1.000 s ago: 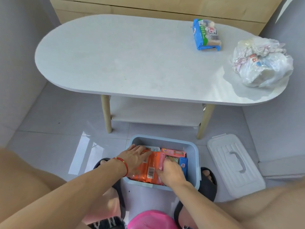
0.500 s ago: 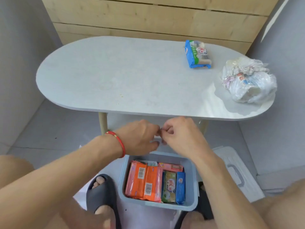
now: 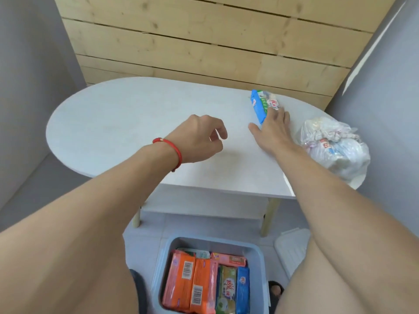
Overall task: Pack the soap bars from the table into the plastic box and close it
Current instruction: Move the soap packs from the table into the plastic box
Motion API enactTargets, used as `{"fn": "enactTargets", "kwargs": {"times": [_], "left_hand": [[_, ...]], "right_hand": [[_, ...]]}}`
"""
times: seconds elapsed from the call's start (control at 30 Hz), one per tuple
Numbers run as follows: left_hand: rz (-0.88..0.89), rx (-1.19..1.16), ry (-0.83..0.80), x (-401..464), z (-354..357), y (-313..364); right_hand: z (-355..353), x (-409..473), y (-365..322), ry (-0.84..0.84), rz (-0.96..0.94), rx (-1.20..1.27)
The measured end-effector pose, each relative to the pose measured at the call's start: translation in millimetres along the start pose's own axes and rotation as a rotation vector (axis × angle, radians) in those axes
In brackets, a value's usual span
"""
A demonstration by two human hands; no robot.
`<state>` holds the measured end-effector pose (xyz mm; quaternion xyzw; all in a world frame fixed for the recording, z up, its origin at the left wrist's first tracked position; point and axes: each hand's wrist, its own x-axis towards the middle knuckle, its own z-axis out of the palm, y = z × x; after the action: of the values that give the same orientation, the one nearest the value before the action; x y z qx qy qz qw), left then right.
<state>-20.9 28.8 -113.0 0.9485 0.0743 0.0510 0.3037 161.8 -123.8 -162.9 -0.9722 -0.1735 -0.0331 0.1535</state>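
Note:
A blue-wrapped soap pack [image 3: 260, 104] lies at the back right of the white oval table [image 3: 127, 118]. My right hand [image 3: 273, 130] rests flat on the table with its fingers spread and touching the pack's near end. My left hand [image 3: 199, 138], with a red string at the wrist, hovers over the table's middle, fingers loosely curled and holding nothing. On the floor below stands the light blue plastic box [image 3: 256, 254], lidless, packed with orange, pink, green and blue soap bars [image 3: 192, 282]. Its white lid [image 3: 292, 248] lies on the floor to the right, partly hidden by my arm.
A knotted clear plastic bag [image 3: 335, 148] of small items sits at the table's right end, close beside my right forearm. A wooden panel wall stands behind the table and grey walls on both sides. A lower shelf [image 3: 204, 205] runs under the tabletop.
Both hands rose from the box and came up over the table. The right one has reached to the blue soap pack; the left has stopped mid-table. The camera has tilted upward.

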Motion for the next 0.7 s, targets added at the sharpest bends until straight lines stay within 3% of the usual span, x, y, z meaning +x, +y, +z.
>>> {"fn": "enactTargets", "kwargs": {"times": [0.13,0.4,0.53,0.7], "left_hand": [[-0.001,0.032,-0.015,3,2,-10],[-0.142,0.047,0.121,3,-4,-26],[-0.236,-0.02,0.054,-13,-7,-24],[-0.358,-0.327,0.057,-64,6,-12]], "right_hand": [[3,16,-19,0.17,0.134,0.067],[-21,-43,-48,-0.288,-0.139,0.226],[-28,-97,-49,-0.33,-0.333,0.257],[-37,-151,-29,-0.4,-0.471,0.296]]}}
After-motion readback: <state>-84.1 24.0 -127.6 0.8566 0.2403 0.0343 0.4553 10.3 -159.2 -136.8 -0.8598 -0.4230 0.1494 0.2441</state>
